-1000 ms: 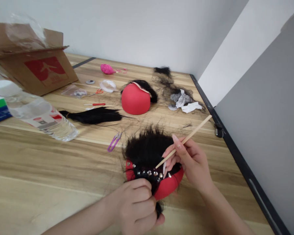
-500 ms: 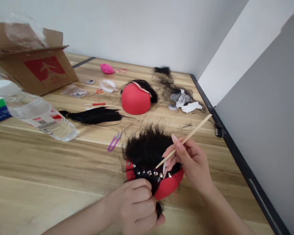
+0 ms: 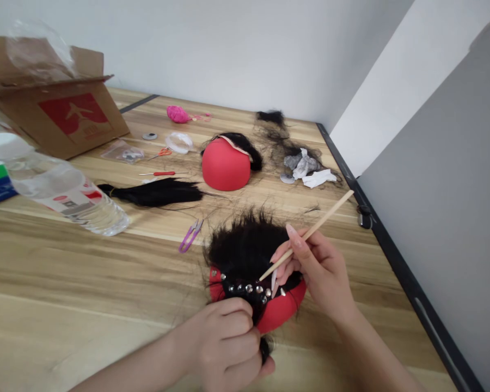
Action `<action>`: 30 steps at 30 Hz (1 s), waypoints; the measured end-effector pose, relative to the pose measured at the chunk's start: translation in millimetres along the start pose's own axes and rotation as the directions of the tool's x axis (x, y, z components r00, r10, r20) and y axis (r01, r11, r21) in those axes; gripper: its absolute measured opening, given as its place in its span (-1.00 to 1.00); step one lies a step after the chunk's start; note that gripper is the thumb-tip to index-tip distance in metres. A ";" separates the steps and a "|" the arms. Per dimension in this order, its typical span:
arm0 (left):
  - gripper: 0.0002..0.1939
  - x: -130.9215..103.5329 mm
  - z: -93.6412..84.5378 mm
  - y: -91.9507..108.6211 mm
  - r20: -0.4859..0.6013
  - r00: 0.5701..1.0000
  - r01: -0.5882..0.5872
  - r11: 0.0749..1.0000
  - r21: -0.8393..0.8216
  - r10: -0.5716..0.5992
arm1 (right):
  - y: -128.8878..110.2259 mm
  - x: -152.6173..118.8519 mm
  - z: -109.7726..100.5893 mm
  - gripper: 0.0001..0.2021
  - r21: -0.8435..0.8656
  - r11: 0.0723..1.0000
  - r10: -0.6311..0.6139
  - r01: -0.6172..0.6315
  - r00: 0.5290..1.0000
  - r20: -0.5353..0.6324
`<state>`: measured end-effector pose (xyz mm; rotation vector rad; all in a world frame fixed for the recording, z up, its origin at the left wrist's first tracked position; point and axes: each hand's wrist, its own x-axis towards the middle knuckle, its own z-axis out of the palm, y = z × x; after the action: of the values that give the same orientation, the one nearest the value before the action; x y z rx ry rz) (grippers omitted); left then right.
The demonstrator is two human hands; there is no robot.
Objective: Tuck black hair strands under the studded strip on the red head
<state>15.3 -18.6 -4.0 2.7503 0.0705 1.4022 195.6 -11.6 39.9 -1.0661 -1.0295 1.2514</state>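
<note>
In front of me is a red dome-shaped form with a black hairpiece over it. Several silver pins run in a row along the hair's near edge. My left hand is closed around a lock of black hair at the near side of the dome; its fingertips are mostly hidden. Between the thumb and fingers of my right hand is a slim wooden hook handle, slanted down, its lower end at the hair beside the pins. Whatever tip it has is too small to make out.
Left stand a cardboard box and a tilted water bottle. Purple thread snips, a black hair bundle, a red-handled hook and orange scissors lie beyond. A second red dome and crumpled tissue sit farther back.
</note>
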 end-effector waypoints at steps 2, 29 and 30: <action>-0.63 -0.3 0.2 0.2 -0.003 1.000 -0.003 1.000 0.005 0.003 | 0.3 0.1 -0.1 -0.80 -0.005 1.000 -0.003 0.003 1.000 0.002; -0.64 0.0 0.5 -1.1 -0.002 1.000 -0.009 1.000 -0.005 0.009 | 3.4 -0.7 -2.6 -0.84 0.068 0.997 -0.029 0.028 0.999 0.021; -0.64 -0.1 0.5 -1.2 -0.005 1.000 -0.009 1.000 -0.004 0.009 | 3.5 -0.7 -2.8 -0.84 0.070 0.997 -0.029 0.028 0.999 0.021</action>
<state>15.6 -17.5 -4.4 2.7471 0.0559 1.4101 197.6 -12.3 35.9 -0.9831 -1.0069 1.2693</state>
